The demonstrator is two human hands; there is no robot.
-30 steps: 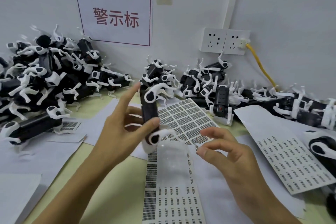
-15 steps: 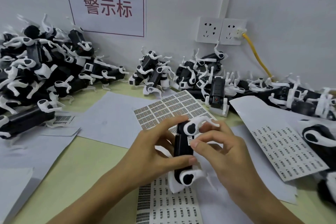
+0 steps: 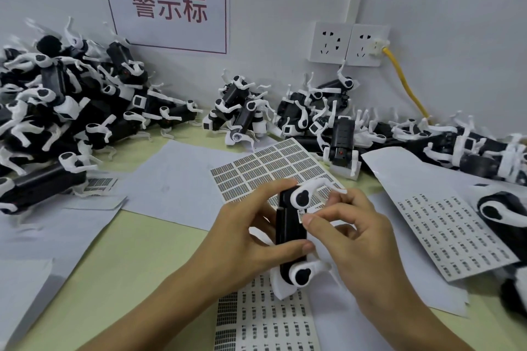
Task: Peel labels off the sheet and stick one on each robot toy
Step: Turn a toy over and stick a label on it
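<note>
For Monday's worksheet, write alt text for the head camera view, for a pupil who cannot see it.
A left hand grips a black-and-white robot toy while the right hand presses a small label onto it. Label sheets and piled toys cover the table.

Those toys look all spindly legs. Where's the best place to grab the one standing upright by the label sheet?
Probably the black body of the upright toy, pinched across its long flat sides from above. Its thin white legs splay at the base and look fragile. The left hand grips the held toy that way.
</note>
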